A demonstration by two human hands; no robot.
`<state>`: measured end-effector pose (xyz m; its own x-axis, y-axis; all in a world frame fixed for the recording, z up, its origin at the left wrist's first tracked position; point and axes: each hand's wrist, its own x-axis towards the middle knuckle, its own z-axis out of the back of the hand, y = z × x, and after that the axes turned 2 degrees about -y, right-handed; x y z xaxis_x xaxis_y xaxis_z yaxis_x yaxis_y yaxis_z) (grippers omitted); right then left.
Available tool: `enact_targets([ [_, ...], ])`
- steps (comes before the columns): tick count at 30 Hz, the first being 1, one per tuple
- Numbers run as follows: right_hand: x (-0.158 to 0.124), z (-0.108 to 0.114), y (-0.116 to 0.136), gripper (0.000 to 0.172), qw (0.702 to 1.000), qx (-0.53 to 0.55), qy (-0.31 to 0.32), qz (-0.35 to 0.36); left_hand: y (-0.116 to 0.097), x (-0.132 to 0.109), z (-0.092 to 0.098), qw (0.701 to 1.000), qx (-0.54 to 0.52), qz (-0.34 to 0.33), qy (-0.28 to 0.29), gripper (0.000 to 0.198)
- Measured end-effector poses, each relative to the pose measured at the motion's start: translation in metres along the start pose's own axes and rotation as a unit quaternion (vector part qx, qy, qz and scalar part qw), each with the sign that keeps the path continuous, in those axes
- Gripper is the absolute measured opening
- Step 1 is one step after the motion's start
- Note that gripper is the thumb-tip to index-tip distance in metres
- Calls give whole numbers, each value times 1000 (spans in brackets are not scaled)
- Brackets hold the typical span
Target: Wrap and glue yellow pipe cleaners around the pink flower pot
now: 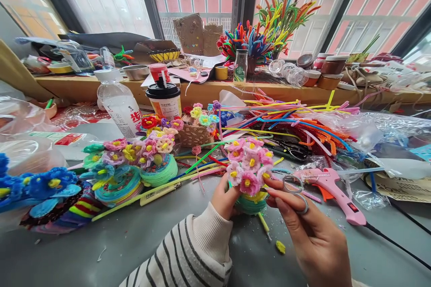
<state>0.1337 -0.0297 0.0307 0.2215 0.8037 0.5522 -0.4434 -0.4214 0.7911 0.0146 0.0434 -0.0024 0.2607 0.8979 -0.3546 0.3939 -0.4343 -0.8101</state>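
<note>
In the middle of the head view stands a small teal pot [251, 205] of fuzzy pipe-cleaner flowers [251, 161], pink and white with yellow centres. My left hand [226, 197] is closed round its left side, the fingers partly hidden behind it. My right hand [310, 228] is at the pot's right side, fingertips close to the lower right petals and a yellow part. The ring handles of a pair of scissors [301, 202] sit about its fingers; the blades are hidden. Below lie a yellow-green stem piece [265, 225] and a yellow fuzzy scrap [280, 246].
A pink glue gun [340, 193] with a black cord lies on the right. Finished-looking flower pots [158, 170] stand at left, before a bottle [117, 103] and a lidded cup [164, 101]. Loose pipe cleaners [303, 121] pile up behind; a cluttered wooden ledge [202, 89] runs under the windows.
</note>
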Motion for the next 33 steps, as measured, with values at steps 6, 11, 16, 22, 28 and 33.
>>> enact_targets([
  [6,-1,0,3,21,1000,2,-16,-4,3,5,1,999,-16,-46,0,77],
  [11,-2,0,3,21,1000,0,-25,3,2,5,0,998,-18,-55,-4,73],
  [16,-1,0,2,22,1000,-3,-19,0,4,5,-1,999,-16,-40,-18,76],
  [22,-3,0,3,19,999,15,-33,-32,5,5,2,1000,-14,-26,2,78],
  [28,-1,2,4,19,998,25,-39,-42,5,6,3,999,-31,-33,18,75],
  [33,0,3,3,19,995,57,-38,-66,3,6,3,996,-72,-19,49,76],
])
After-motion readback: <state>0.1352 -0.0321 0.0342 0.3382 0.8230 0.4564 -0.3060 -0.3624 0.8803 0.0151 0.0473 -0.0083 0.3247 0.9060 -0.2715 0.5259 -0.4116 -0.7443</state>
